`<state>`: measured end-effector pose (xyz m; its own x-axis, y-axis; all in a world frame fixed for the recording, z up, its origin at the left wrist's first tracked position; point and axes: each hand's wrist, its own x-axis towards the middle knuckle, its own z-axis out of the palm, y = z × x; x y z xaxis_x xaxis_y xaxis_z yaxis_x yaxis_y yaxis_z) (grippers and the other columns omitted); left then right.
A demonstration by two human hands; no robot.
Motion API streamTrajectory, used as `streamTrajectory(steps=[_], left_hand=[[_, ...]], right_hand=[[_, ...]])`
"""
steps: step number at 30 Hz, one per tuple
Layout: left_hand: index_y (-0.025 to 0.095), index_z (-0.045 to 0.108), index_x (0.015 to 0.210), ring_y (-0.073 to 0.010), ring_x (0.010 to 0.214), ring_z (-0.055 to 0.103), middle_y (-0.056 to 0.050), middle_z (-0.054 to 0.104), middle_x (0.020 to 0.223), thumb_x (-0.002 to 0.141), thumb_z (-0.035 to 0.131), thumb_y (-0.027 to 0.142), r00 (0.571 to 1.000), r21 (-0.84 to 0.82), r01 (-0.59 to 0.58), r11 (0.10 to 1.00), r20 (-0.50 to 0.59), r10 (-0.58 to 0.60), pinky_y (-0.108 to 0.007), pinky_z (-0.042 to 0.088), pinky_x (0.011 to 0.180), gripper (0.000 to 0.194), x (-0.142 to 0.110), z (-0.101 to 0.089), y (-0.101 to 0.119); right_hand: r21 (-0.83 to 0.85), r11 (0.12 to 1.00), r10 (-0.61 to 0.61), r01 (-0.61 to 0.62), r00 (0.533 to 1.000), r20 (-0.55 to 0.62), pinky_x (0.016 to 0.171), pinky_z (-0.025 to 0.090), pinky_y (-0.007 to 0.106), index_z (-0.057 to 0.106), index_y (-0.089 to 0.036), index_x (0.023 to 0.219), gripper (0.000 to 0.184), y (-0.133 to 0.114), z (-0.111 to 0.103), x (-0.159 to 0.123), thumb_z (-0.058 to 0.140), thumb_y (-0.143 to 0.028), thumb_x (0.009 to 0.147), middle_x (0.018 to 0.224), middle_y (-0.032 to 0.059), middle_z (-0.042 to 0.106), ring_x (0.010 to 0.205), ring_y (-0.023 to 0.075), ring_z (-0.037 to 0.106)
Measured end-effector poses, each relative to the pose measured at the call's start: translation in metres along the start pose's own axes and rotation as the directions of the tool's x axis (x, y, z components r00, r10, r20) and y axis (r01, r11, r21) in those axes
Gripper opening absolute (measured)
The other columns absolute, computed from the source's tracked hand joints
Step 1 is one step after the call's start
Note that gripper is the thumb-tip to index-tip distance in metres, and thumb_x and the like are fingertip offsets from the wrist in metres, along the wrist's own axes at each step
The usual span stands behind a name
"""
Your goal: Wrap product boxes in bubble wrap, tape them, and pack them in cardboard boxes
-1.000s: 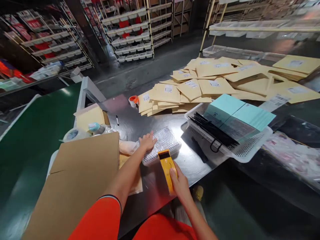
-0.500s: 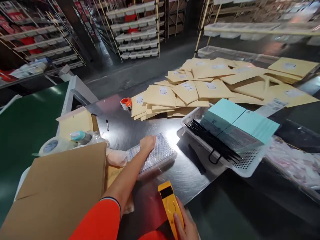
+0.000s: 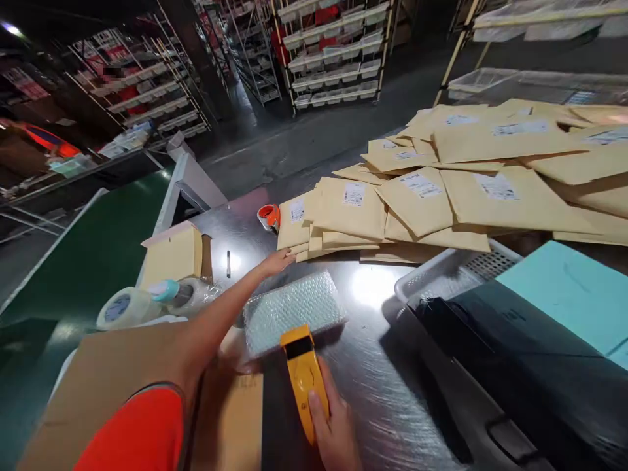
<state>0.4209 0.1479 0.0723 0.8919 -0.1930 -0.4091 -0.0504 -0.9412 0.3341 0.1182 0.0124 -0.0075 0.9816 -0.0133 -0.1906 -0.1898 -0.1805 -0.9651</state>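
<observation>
My right hand (image 3: pixel 333 435) is closed round a yellow handheld scanner (image 3: pixel 304 376), whose dark tip sits at the near edge of a bubble-wrapped packet (image 3: pixel 292 311) on the metal table (image 3: pixel 373 366). My left hand (image 3: pixel 277 261) is stretched out beyond that packet, fingers extended flat, its tips at the lowest edge of a heap of brown padded envelopes (image 3: pixel 422 203) with white labels. It holds nothing.
An orange tape roll (image 3: pixel 269 216) and a black pen (image 3: pixel 228 263) lie near the envelopes. At left are a small carton (image 3: pixel 171 255), clear tape rolls (image 3: pixel 122 307) and a flat cardboard sheet (image 3: pixel 112 386). A white basket (image 3: pixel 441 278) with black and teal boxes (image 3: pixel 564 294) stands at right.
My left hand has left the bubble-wrapped packet and reached forward to the envelope heap. The scanner has moved up to the packet's near edge. The view has shifted closer and to the right.
</observation>
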Motion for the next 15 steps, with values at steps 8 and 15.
streamTrajectory(steps=[8,15], left_hand=[[0.024,0.018,0.152,-0.0362,0.146,0.020,-0.013,0.024,0.160,0.084,0.043,0.066,0.978,0.096,-0.022,0.995,0.208,0.002,-0.066,0.012,0.113,0.084,-0.046,0.036,-0.019],[0.028,0.025,0.149,-0.0387,0.139,0.033,-0.016,0.038,0.152,0.085,0.027,0.073,0.990,0.130,0.024,0.991,0.134,-0.042,-0.067,0.016,0.109,0.079,-0.054,0.041,-0.008]], right_hand=[[-0.033,0.997,0.068,-0.070,0.996,-0.059,0.088,0.053,0.034,0.043,-0.013,0.145,0.066,-0.018,0.018,0.017,0.031,-0.055,0.095,0.125,0.0156,0.065,0.108,0.0273,0.066],[-0.039,0.980,0.193,-0.198,0.976,-0.098,0.087,0.054,0.032,0.049,-0.014,0.140,0.069,0.022,0.004,-0.049,0.037,-0.060,0.090,0.128,0.0137,0.063,0.111,0.0269,0.064]])
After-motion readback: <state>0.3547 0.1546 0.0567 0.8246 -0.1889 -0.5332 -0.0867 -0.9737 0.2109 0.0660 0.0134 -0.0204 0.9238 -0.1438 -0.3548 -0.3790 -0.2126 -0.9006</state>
